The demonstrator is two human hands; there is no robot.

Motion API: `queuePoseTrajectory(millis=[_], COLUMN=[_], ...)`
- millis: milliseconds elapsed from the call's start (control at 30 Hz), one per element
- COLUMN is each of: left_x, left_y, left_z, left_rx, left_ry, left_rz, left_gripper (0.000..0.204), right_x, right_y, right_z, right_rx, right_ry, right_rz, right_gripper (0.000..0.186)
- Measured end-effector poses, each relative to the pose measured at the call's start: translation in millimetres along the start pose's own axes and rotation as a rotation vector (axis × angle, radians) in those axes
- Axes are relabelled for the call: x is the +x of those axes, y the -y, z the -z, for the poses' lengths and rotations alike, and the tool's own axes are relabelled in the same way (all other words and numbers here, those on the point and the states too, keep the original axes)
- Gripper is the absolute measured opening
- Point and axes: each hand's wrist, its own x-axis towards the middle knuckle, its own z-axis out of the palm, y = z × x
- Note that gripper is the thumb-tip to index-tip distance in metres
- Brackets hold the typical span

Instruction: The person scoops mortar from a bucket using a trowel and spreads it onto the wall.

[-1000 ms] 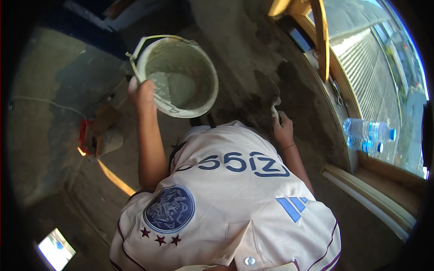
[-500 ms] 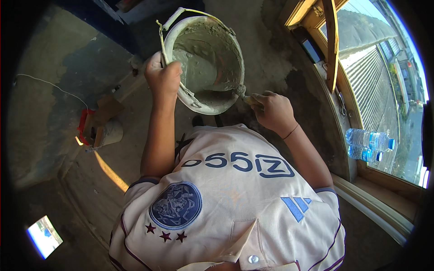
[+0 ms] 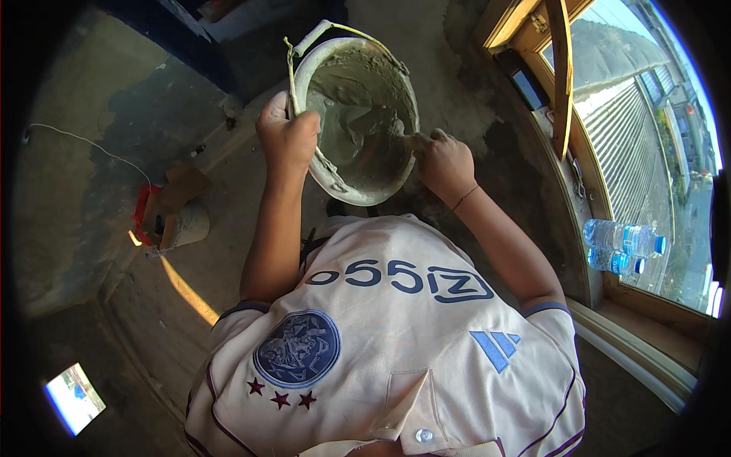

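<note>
My left hand [image 3: 289,135] is closed round the near-left rim of a pale bucket [image 3: 333,180], tilted so its mouth faces me. Wet grey-green mortar [image 3: 339,142] fills part of the bucket and coats its inner wall. The bucket's handle, with a white grip [image 3: 311,36], stands up along the far-left side. At the right rim, my right hand [image 3: 446,163] grips what looks like a trowel [image 3: 412,142]. Its working end reaches into the bucket and is caked with mortar, so the blade's shape is hard to make out.
Right of me, two clear water bottles [image 3: 620,247] lie by the window, and a wooden strip [image 3: 561,84] stands against its frame. A dark phone-like object [image 3: 525,85] rests on the ledge. Down to the left are a whitish bucket [image 3: 190,225] with cardboard [image 3: 186,186] and a red item [image 3: 142,212].
The bucket and my left hand have shifted slightly right and toward me. My right hand has moved left and up, bringing the trowel deeper into the bucket, and the mortar's surface has changed shape.
</note>
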Motion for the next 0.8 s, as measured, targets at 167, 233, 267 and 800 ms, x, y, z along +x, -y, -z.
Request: queuePoseTrajectory(millis=[167,233,267,800], left_x=[1,1,1,-2], left_y=[-1,-4,-3,43], left_z=[1,0,-1,-8], left_rx=[0.004,-0.002,-0.003,-0.039], left_ry=[0.011,0.011,0.013,-0.06], left_rz=[-0.001,0.015,0.015,0.045], left_gripper=[0.003,0.004,0.004,0.041], right_x=[1,-1,-5,-142], right_y=[-12,-18,-19,-86], right_z=[-15,-18,-19,-56], right_rx=[0.035,0.055,0.091,0.414], right_ry=[-0.124,-0.146,-0.196,-0.395], right_rz=[0.001,-0.019,-0.044,-0.378], right_gripper=[0.023,0.026,0.027,0.029])
